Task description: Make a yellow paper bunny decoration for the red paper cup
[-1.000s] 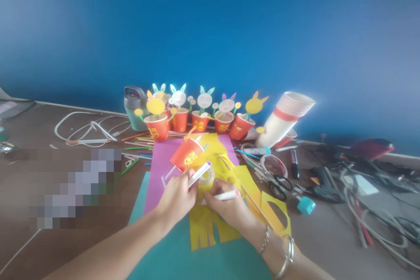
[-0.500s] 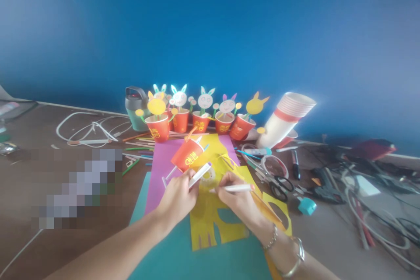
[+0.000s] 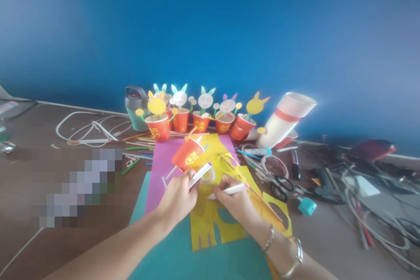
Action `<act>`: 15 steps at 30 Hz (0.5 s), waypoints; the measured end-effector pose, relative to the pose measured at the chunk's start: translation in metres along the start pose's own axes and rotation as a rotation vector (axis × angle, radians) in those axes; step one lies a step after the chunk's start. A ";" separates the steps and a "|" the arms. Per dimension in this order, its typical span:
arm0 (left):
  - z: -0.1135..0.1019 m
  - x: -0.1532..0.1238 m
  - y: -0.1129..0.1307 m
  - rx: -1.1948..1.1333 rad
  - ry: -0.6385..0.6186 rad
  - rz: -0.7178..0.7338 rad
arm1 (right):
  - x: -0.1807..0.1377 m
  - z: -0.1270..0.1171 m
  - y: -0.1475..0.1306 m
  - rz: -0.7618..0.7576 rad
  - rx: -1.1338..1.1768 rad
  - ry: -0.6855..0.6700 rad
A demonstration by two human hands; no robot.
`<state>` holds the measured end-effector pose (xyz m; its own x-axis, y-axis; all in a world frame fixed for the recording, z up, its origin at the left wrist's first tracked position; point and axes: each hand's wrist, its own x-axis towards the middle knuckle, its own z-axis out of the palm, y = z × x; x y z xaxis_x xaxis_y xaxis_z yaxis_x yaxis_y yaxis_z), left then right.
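Observation:
My left hand [image 3: 177, 197] is closed round a white marker [image 3: 201, 175] with a purple end, and it rests on the paper. In my right hand [image 3: 234, 201] is another white marker [image 3: 240, 188], red at its upper end, held in a writing grip with its tip low over the yellow paper [image 3: 201, 227]. That sheet has several pieces cut out of it. Between the hands, a small pale round piece [image 3: 207, 176] with markings lies on the yellow paper, partly hidden. Just beyond my left hand a red paper cup [image 3: 183, 156] lies tipped on its side.
Along the blue wall stand several red cups [image 3: 158, 127] with paper animal faces. A leaning stack of white cups [image 3: 278, 122], scissors [image 3: 278, 187], tape [image 3: 274, 166] and a glue gun [image 3: 323, 188] sit to the right. Cables [image 3: 93, 131] lie left; teal paper [image 3: 197, 267] is underneath.
My right hand and its marker have shifted slightly down and left, the tip now a little nearer me. My left hand stays still.

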<state>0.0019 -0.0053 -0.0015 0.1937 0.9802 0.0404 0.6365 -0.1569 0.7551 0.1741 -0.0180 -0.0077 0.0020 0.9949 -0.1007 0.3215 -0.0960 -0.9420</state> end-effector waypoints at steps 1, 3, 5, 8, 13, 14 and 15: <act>0.000 0.000 0.000 0.001 0.004 0.003 | 0.000 0.000 0.000 -0.002 -0.007 -0.004; 0.001 0.000 -0.001 0.002 0.012 0.008 | 0.000 0.000 0.000 -0.007 -0.026 -0.016; 0.001 -0.001 -0.002 0.002 0.014 0.009 | 0.000 0.000 -0.001 -0.007 -0.044 -0.030; 0.001 -0.001 -0.002 -0.003 0.015 0.014 | -0.001 -0.001 -0.003 -0.002 -0.063 -0.053; 0.002 -0.001 -0.003 -0.007 0.015 0.020 | 0.000 -0.001 -0.004 0.008 -0.085 -0.067; 0.002 -0.001 -0.003 -0.005 0.018 0.022 | 0.000 -0.001 -0.004 0.005 -0.089 -0.067; 0.002 0.000 -0.003 -0.002 0.021 0.024 | 0.000 -0.001 -0.003 0.001 -0.092 -0.066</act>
<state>0.0015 -0.0053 -0.0049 0.1931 0.9785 0.0720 0.6308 -0.1800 0.7548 0.1735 -0.0177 -0.0043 -0.0586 0.9904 -0.1255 0.4069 -0.0911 -0.9089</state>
